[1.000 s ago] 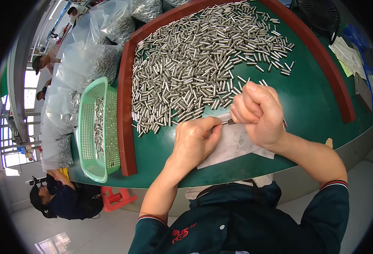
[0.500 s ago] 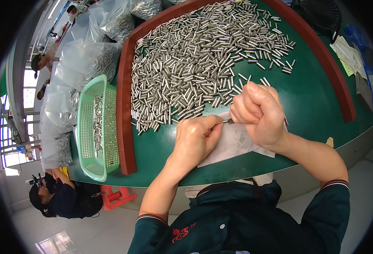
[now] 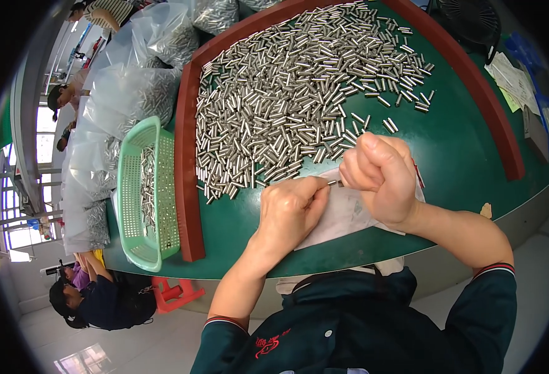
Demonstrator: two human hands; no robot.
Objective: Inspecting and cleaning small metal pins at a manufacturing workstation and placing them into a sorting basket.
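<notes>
My left hand point(image 3: 290, 209) is closed, thumb against forefinger, on a short metal pin point(image 3: 332, 182) whose end pokes out to the right. Close beside that end is my right hand point(image 3: 383, 177), curled into a fist; what its fingers hold, if anything, is hidden. Both hands are above a whitish, smudged cloth or sheet point(image 3: 334, 221) at the near side of the green table point(image 3: 455, 149). Beyond them spreads a large heap of shiny metal pins point(image 3: 274, 106), with a few loose ones at its right edge.
Dark red rails point(image 3: 190, 168) border the heap. A green plastic basket point(image 3: 138, 240) holding pins stands left of them, with clear bags of pins point(image 3: 153, 93) behind it. Papers point(image 3: 514, 84) and a black fan point(image 3: 471, 22) are at far right. Other people point(image 3: 103, 299) are at left, near a red stool point(image 3: 178, 294).
My hands stay close together; the right fist has shifted slightly down and the pin's visible end looks shorter. The whole view has shifted slightly. At far left a person in stripes has come into sight.
</notes>
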